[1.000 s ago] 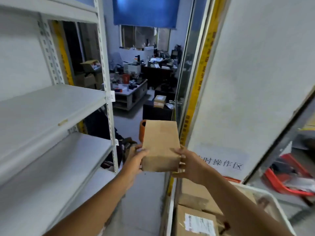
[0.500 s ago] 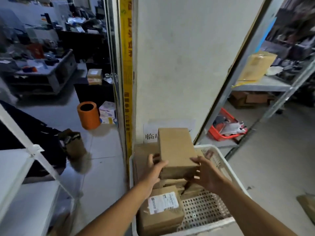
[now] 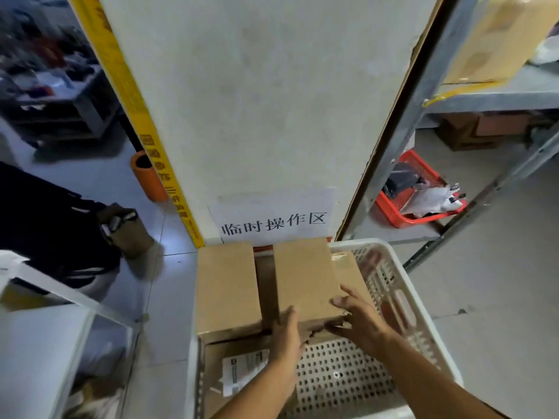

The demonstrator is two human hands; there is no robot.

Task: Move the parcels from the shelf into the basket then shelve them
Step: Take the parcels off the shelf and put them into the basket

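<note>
Currently the plain cardboard parcel (image 3: 305, 279) sits on other parcels in the white perforated basket (image 3: 423, 337) — left hand (image 3: 286, 337) and right hand (image 3: 360, 322) grip its near end. Basket loading looks part done; shelving remains. A second parcel (image 3: 227, 291) lies just beside; bare floor space remains near the front rim.
</note>
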